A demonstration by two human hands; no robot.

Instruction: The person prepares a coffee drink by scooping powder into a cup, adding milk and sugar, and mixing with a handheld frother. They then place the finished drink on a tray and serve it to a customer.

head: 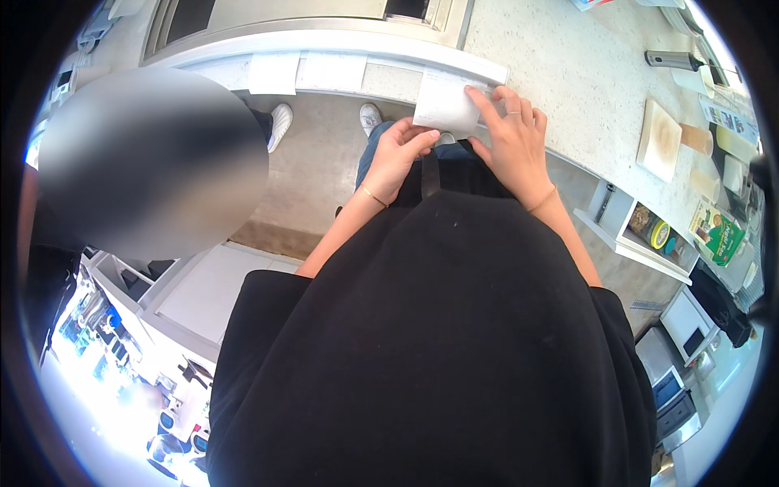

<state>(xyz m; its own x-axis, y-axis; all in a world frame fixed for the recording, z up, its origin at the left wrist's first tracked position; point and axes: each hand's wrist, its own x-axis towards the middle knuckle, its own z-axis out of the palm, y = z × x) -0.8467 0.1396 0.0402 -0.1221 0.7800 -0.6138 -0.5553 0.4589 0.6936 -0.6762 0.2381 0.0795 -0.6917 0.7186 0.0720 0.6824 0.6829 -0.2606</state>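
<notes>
A white paper slip (447, 102) with faint print hangs at the counter's front edge, below a white ledge (341, 45). My left hand (395, 155) has its thumb and fingers together at the slip's lower left edge. On the slip's right side rests the index fingertip of my right hand (514, 137); its other fingers are spread near the ledge's end. Two more white slips, one on the left (274, 73) and one beside it (333, 72), hang from the same ledge. Below my hands is the dark apron (429, 173) I wear.
A co-worker (152, 164) stands close on my left. Along the right counter (584, 91) are a grey-handled tool (672, 59), a board (659, 141) and a green box (718, 234). An open drawer (651, 228) holding jars juts out at my right.
</notes>
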